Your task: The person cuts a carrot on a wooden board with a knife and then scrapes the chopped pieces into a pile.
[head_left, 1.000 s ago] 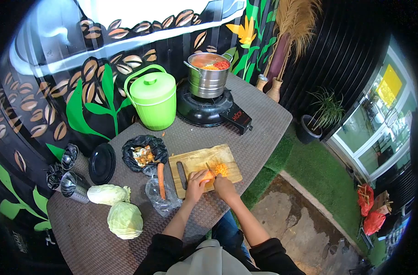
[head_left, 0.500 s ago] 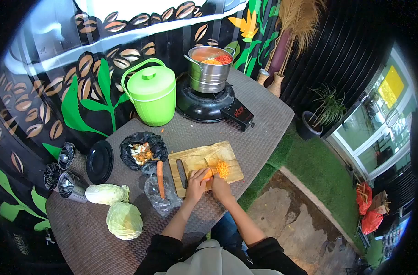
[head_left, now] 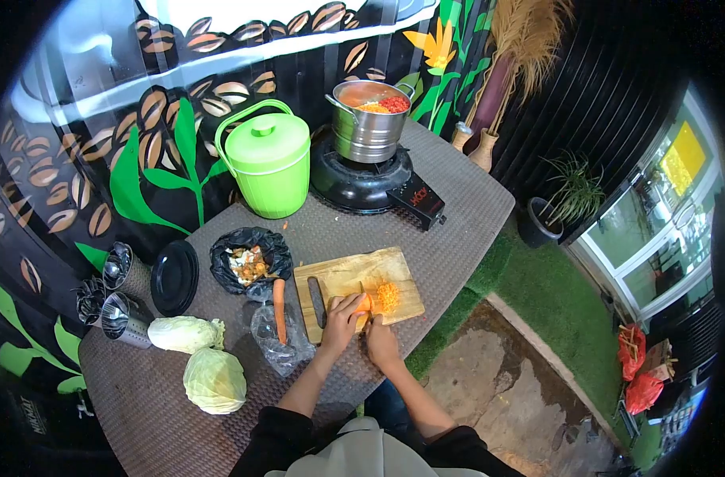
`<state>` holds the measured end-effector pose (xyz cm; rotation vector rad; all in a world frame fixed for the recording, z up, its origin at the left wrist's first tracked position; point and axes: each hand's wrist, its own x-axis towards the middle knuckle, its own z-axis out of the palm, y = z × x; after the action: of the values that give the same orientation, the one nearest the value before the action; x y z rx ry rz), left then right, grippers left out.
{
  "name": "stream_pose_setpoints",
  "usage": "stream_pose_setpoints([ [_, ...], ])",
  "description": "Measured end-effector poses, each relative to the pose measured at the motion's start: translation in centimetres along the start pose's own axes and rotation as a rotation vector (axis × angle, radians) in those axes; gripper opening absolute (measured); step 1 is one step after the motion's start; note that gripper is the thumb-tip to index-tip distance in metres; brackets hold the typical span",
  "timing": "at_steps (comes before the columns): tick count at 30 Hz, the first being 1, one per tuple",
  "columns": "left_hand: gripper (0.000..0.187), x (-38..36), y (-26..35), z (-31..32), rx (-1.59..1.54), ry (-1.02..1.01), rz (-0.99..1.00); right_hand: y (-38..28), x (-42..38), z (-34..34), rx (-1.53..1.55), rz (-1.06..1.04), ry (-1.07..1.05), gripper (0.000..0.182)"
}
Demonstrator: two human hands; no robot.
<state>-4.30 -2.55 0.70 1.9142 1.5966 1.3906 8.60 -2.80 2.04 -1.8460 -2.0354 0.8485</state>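
Note:
A wooden cutting board (head_left: 332, 274) lies near the table's front edge. On it my left hand (head_left: 342, 319) is closed around a piece of carrot (head_left: 365, 304), with fingertips resting on top. My right hand (head_left: 382, 343) grips a knife (head_left: 361, 286), whose handle is hidden in the fist and whose thin blade shows beside the cut end of the carrot. Just right of the blade sits a heap of finely diced carrot (head_left: 388, 297). Left of the board, a whole peeled carrot (head_left: 279, 314) lies partly on a clear plastic bag (head_left: 260, 330).
A black bag of peelings (head_left: 248, 264) stands behind the carrot. Cabbages (head_left: 215, 381) and metal cutlery holders (head_left: 126, 319) are at left, near black plates (head_left: 174, 278). Behind are a lidded green bucket (head_left: 268, 167) and a pot (head_left: 368, 131) of diced vegetables on a portable stove (head_left: 354, 187).
My right hand has drawn slightly down and toward me, with the knife beside the carrot. My left hand stays on the carrot. The whole view has shifted a little.

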Motion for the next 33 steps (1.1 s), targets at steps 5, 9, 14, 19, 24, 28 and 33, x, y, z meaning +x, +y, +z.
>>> stream_pose_setpoints([
  [5, 0.044, -0.1, 0.1, -0.1, 0.0, 0.027, -0.011, 1.5, -1.0, 0.2, -0.015, -0.058, 0.014, 0.029],
  [9, 0.041, -0.2, 0.1, -0.5, 0.037, 0.093, -0.023, 3.2, -1.8, 0.7, 0.183, -0.181, 0.066, 0.034],
  [14, 0.038, -0.6, -0.2, -3.1, 0.206, 0.198, -0.224, 2.1, -2.1, -1.0, 0.52, -0.01, -0.152, 0.031],
  [19, 0.038, -1.9, -0.6, -5.2, 0.387, 0.248, -0.275, 2.8, -1.3, -2.7, 0.578, -0.042, 0.004, 0.033],
  [24, 0.037, -0.8, 2.0, -5.2, 0.527, 0.329, -0.11, 4.4, -0.5, -3.0, 0.539, -0.037, 0.099, 0.032],
  [28, 0.038, 0.5, 1.3, -1.9, 0.317, 0.158, -0.04, 4.1, -1.1, -3.6, 0.547, 0.0, 0.078, 0.033],
  [33, 0.042, 1.3, 0.7, 3.0, 0.155, -0.135, 0.0, 5.0, -0.7, -2.5, 0.496, -0.046, 0.15, 0.033],
])
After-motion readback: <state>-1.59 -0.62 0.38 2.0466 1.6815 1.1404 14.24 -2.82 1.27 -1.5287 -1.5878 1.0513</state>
